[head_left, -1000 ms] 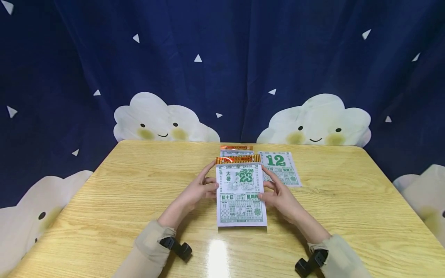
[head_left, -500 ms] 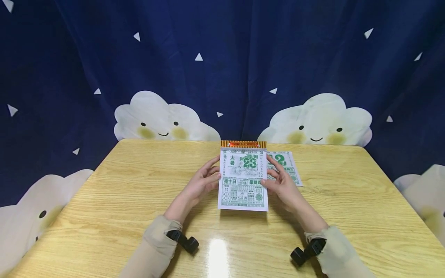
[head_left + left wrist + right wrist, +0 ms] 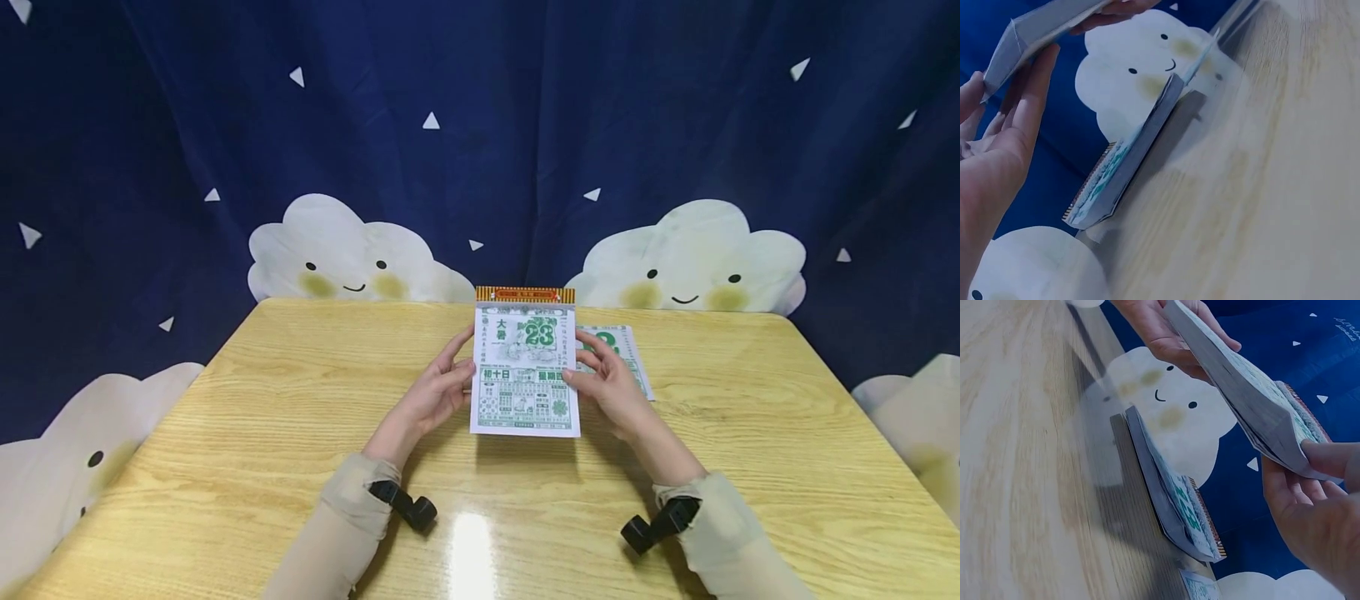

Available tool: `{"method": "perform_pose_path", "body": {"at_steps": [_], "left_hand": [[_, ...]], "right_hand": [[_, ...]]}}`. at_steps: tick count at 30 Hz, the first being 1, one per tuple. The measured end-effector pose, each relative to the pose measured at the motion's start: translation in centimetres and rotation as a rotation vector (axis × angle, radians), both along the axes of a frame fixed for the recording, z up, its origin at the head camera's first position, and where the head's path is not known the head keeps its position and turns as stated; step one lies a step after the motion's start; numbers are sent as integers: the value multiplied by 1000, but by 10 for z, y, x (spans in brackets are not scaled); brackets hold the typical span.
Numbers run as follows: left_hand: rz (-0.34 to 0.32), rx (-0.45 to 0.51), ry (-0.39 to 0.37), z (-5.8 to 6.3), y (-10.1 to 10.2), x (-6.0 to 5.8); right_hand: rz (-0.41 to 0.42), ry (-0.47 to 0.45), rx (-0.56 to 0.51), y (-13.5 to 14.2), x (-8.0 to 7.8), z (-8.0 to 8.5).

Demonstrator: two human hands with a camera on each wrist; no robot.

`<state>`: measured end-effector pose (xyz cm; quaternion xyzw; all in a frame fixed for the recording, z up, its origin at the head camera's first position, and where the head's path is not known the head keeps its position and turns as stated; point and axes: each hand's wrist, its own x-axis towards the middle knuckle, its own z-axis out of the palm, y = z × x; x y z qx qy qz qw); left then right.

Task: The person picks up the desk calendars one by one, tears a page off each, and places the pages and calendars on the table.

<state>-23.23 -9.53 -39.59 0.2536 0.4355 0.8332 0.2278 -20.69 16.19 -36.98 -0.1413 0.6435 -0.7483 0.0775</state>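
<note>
Both hands hold a thick tear-off calendar pad [image 3: 525, 400] by its side edges, raised above the table in the head view. Its front sheet shows a green 23, under a red and gold striped header. My left hand [image 3: 429, 396] grips the left edge, thumb in front and fingers behind. On the opposite edge my right hand [image 3: 618, 396] pinches the same way. A second calendar pad [image 3: 1166, 487] lies on the table below, seen in both wrist views; the held pad hides it in the head view. A loose calendar sheet [image 3: 636, 367] lies behind my right hand, partly covered.
The wooden table [image 3: 300, 400] ends at a far edge just behind the pads. Beyond it hangs a dark blue curtain [image 3: 480, 125] with white triangles and smiling clouds. Each wrist wears a black camera, such as the one on the left wrist [image 3: 405, 504].
Both hands have moved forward and up with the held calendar pad. It now hides the second pad in the head view and covers more of the loose sheet.
</note>
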Motion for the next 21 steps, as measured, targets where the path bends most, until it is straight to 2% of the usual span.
{"method": "perform_pose_path", "body": {"at_steps": [12,13,16,19,20,21], "left_hand": [[3,20,9,-5,4,-8],[8,23,6,-5,5,-8],[17,35,-2,-7,5,-8],[16,46,-1,-8,5,-9],[15,49,-1,-8,5,-9],[16,50,0,-8,6,-9]], "right_hand": [[-20,-23,15,4,-5,1],[-3,0,2,8,-13,-10],[-37,68,128,8,-14,-11],[-92,165,311,9,-15,-9],[-135,192,403,6,-7,3],[-157,240,454,6,-7,4]]}}
